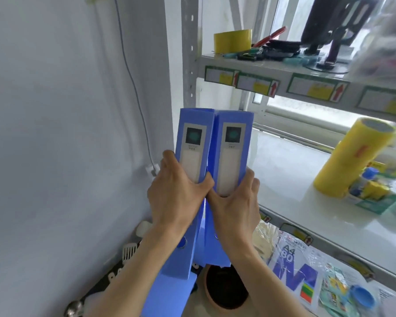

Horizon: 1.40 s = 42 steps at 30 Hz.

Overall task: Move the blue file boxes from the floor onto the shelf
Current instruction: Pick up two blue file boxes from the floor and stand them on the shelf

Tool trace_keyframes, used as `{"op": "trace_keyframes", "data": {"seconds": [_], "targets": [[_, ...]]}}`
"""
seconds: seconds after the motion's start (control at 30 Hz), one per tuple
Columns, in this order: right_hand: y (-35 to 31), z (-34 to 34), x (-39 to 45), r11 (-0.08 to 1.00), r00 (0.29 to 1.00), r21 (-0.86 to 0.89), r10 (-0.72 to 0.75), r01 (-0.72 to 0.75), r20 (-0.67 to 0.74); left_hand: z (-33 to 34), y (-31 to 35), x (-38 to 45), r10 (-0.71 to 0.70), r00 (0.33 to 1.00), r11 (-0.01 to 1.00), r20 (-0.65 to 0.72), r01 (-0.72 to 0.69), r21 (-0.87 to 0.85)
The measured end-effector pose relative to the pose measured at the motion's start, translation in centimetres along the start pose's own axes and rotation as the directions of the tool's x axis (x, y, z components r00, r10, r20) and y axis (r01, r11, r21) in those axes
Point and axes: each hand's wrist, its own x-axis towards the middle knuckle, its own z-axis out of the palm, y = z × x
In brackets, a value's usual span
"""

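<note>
A: How far along is this?

B: Midway, I'd judge. Two boxes (pixel 212 152) are off the floor and held up side by side at the shelf's (pixel 290 179) left end, beside the upright (pixel 190 53), but not yet resting on the white board. More blue (pixel 167 294) shows low down under the forearms (whether that's another box waiting, I can't tell).

A: And the grip?

B: The left hand (pixel 174 193) is clamped around the left box's spine, thumb on the outer side, fingers curled into the seam between the two. The right hand (pixel 236 202) wraps the right box's lower spine the same way. Both are holding firmly, pressing the pair together.

A: Which way do they point?

B: Long axis roughly upright, tops tipped slightly away from the person. The labelled spines face the camera, touching along their upper length and splaying apart toward the bottom.

A: What's left?

B: Setting them on the free board left of the yellow roll (pixel 352 156).
</note>
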Motion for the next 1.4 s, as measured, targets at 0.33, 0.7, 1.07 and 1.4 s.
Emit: {"op": "trace_keyframes", "data": {"seconds": [0.33, 0.7, 1.07, 1.4], "targets": [[3.5, 1.4, 6.5, 0.955, 0.969, 0.291, 0.123, -0.058, -0.212, 10.1, 3.5, 2.0, 0.021, 0.998, 0.833, 0.064, 0.018, -0.553], [8.4, 6.3, 16.3, 0.909, 0.949, 0.405, 0.209, -0.099, -0.238, 20.0, 4.8, 8.4, 0.079, 0.995, 0.760, 0.068, -0.016, -0.650], [11.6, 8.9, 21.0, 0.926, 0.964, 0.378, 0.118, -0.020, -0.239, 24.8, 5.6, 12.5, 0.025, 0.992, 0.733, 0.125, 0.066, -0.677], [12.1, 9.3, 21.3, 0.965, 0.977, 0.264, 0.067, -0.010, -0.205, 24.7, 4.4, 14.0, 0.108, 0.971, 0.768, 0.215, 0.056, -0.638]]}}
